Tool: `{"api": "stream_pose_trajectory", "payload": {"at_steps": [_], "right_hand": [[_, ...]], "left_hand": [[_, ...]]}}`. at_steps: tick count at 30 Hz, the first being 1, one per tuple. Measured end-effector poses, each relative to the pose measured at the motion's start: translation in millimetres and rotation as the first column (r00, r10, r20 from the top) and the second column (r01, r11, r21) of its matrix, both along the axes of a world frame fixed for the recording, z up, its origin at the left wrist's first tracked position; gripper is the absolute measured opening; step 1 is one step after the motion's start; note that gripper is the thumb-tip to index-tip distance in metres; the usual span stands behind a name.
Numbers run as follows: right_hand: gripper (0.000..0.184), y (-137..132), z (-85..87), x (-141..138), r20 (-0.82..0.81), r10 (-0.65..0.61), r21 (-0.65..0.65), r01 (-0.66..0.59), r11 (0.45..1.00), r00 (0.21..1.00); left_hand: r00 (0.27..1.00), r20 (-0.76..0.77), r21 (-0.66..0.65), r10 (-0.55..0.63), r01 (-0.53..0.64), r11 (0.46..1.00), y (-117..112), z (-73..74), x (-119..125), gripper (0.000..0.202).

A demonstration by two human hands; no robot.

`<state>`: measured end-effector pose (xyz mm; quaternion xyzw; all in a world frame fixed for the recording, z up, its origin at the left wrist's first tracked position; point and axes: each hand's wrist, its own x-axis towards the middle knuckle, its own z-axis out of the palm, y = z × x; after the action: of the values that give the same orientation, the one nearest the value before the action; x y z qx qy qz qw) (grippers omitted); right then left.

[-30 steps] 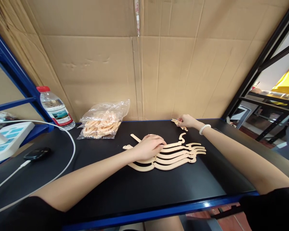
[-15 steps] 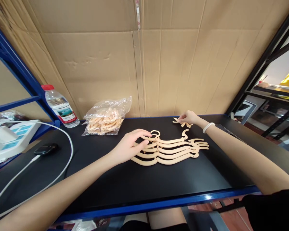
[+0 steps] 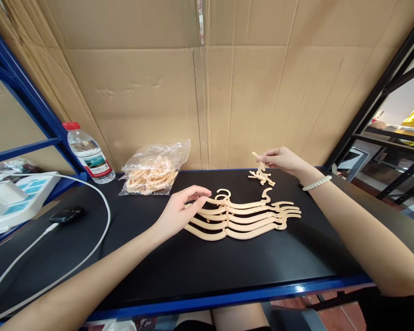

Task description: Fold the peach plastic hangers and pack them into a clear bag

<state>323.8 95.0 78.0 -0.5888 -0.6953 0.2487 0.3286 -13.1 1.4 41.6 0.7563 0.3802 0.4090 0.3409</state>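
Observation:
Several beige plastic hangers (image 3: pixel 248 234) lie in a row on the black table, overlapping, with their hooked ends to the right. My left hand (image 3: pixel 182 209) rests over their left ends. Its thumb and fingers are apart around the end of the farthest hanger, without a plain grip, and hide part of it. Above the back of the table, my right hand (image 3: pixel 283 160) pinches a small beige plastic hook piece (image 3: pixel 261 164) between thumb and fingers. Right below it is a small pile of similar beige pieces (image 3: pixel 262 178). One curved end piece (image 3: pixel 266 195) stands up at the farthest hanger.
A clear plastic bag (image 3: pixel 152 172) of beige parts lies at the back left, beside a red-capped water bottle (image 3: pixel 91 156). A white cable (image 3: pixel 106 207) loops over the left side near a black device (image 3: pixel 67 214) and a white power strip (image 3: pixel 24 202). Cardboard (image 3: pixel 255 92) stands behind.
My right hand has lifted a small beige piece up from the pile. My left hand has shifted slightly left along the hangers, which lie nearly as before.

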Motion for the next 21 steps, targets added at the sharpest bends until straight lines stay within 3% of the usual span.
{"api": "stream_pose_trajectory", "payload": {"at_steps": [2, 5, 9, 14, 21], "right_hand": [[0.038, -14.9, 6.8, -18.3, -0.213, 0.143, -0.058, -0.159, 0.986, 0.967], [0.032, -39.0, 11.6, -54.3, -0.522, 0.307, -0.144, -0.437, 0.888, 0.796], [0.026, -60.0, 11.9, -102.7, -0.593, 0.416, -0.147, -0.6, 0.786, 0.69], [0.022, -60.5, 10.1, -142.9, -0.556, 0.489, -0.055, -0.616, 0.786, 0.673], [0.023, -57.4, 2.2, -166.7, -0.588, 0.398, 0.008, -0.487, 0.874, 0.704]], "left_hand": [[0.999, 0.052, -0.035, -0.016, 0.018, 0.999, 0.6, -2.8, 1.2, 0.023], [0.992, 0.116, -0.121, -0.044, 0.058, 0.991, 0.2, -7.3, 4.0, 0.03], [0.974, 0.196, -0.285, -0.112, 0.166, 0.944, -5.5, -8.0, 9.3, 0.035], [0.958, 0.283, -0.329, -0.042, 0.138, 0.934, -10.5, -3.8, 9.9, 0.017], [0.931, 0.36, -0.392, 0.055, 0.097, 0.915, -6.6, -4.6, 5.1, 0.023]]}}
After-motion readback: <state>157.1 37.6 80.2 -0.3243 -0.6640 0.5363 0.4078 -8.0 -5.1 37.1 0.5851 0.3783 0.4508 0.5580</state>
